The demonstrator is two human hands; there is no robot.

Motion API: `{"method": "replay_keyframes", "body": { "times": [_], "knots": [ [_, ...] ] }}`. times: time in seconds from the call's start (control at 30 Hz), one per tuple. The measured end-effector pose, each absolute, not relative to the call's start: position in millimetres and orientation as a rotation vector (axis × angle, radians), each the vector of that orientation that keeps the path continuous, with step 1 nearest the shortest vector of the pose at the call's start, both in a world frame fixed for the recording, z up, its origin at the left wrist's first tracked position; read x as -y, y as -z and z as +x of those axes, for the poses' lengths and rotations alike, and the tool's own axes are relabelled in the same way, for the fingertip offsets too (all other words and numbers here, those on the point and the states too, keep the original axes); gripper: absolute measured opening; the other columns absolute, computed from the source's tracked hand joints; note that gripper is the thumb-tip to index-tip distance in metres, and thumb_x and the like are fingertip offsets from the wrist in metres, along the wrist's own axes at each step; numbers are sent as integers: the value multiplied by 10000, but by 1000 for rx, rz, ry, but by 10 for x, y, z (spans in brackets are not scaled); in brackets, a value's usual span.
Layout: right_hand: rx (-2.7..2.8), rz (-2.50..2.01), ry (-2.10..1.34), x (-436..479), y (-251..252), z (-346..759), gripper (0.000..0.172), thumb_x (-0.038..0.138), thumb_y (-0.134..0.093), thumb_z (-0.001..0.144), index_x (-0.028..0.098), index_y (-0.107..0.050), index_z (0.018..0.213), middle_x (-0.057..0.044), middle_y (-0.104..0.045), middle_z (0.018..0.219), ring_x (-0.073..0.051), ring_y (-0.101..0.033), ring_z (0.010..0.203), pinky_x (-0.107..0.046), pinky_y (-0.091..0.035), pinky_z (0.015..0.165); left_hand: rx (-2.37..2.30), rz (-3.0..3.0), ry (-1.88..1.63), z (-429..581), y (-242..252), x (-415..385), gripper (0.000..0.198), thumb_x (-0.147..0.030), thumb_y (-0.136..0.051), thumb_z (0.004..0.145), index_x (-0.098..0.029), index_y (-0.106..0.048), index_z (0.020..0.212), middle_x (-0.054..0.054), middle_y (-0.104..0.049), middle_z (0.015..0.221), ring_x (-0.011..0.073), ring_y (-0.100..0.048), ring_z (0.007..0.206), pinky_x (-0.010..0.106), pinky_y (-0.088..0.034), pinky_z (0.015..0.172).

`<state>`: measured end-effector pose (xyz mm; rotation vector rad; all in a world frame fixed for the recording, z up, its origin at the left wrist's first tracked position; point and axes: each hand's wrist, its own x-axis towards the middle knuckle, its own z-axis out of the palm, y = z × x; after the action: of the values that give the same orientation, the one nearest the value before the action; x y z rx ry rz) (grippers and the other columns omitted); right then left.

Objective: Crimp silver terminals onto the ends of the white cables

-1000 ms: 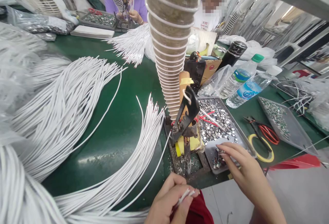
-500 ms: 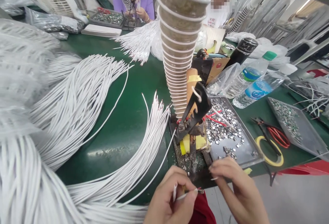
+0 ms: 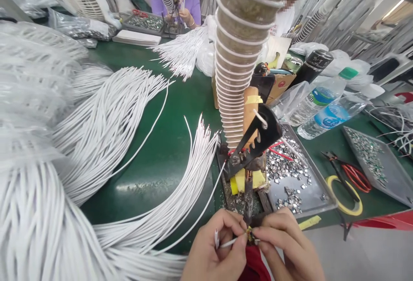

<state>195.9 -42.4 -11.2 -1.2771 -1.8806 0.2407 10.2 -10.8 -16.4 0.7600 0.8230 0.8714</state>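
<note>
— At the near edge of the green table (image 3: 155,152), what is on your screen?

— Both hands, met just below the black lever tool (image 3: 250,156). I have the left hand (image 3: 214,257) with thumb and forefinger pressed together on the bare end of 1 white wire (image 3: 227,242), which points to the right. Its loose tail curls up past the knuckles.

— And the other one?

— I see the right hand (image 3: 287,246) with its fingertips pinching a small piece (image 3: 250,233) right at the wire's tip. It is too small for me to name. The 2 hands are almost touching there, over a red cloth (image 3: 254,266).

— What is around them?

— A metal tray (image 3: 309,199) sits just right of the tool, with shiny metal bits (image 3: 284,165) scattered over it. Left of the tool, a fan of loose white wires (image 3: 193,173) curves across the table, and thicker bundles lie further left. A ribbed hose (image 3: 240,57) hangs down behind the tool. Red-handled scissors (image 3: 355,177) and 2 water bottles (image 3: 334,115) lie off to the right. At the far end, a co-worker in a purple top (image 3: 190,3) handles wires too.
</note>
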Motion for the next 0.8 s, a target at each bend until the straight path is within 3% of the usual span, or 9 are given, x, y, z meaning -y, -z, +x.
{"method": "replay_keyframes", "body": {
  "times": [0.17,0.27,0.43,0.57,0.8],
  "knots": [
    [1865,-1309,-61,507,186,1973,247,35,-677,887,223,-692,1046,-44,-793,938,-165,-803,804,-263,-670,778,-846,700,-870,113,173,60,213,-217,-820,902,-176,-659,769,7,-708,910,114,-604,730,197,-453,689],
    [1832,-1325,1,487,209,1879,229,40,-693,878,223,-686,1017,-37,-809,904,-173,-811,766,-268,-675,727,-853,694,-866,117,172,31,206,-201,-825,896,-176,-668,765,-1,-717,886,112,-597,712,199,-450,680],
    [1634,-1365,153,427,251,1700,155,89,-660,932,237,-703,928,-28,-795,832,-165,-770,671,-308,-657,662,-810,634,-884,94,179,23,236,-323,-862,889,-184,-695,798,26,-741,959,168,-674,843,248,-505,801],
    [1676,-1356,139,427,194,1663,154,90,-669,927,241,-699,940,-25,-795,828,-160,-765,658,-292,-639,628,-783,616,-879,70,198,27,282,-379,-871,875,-190,-683,782,21,-735,927,171,-677,828,244,-508,785],
    [1608,-1433,155,478,274,1568,184,69,-684,912,250,-691,948,-24,-773,839,-175,-765,698,-332,-642,710,-886,668,-900,78,71,13,172,-154,-838,845,-187,-701,746,6,-754,902,134,-676,796,182,-515,768]
  ]
}}
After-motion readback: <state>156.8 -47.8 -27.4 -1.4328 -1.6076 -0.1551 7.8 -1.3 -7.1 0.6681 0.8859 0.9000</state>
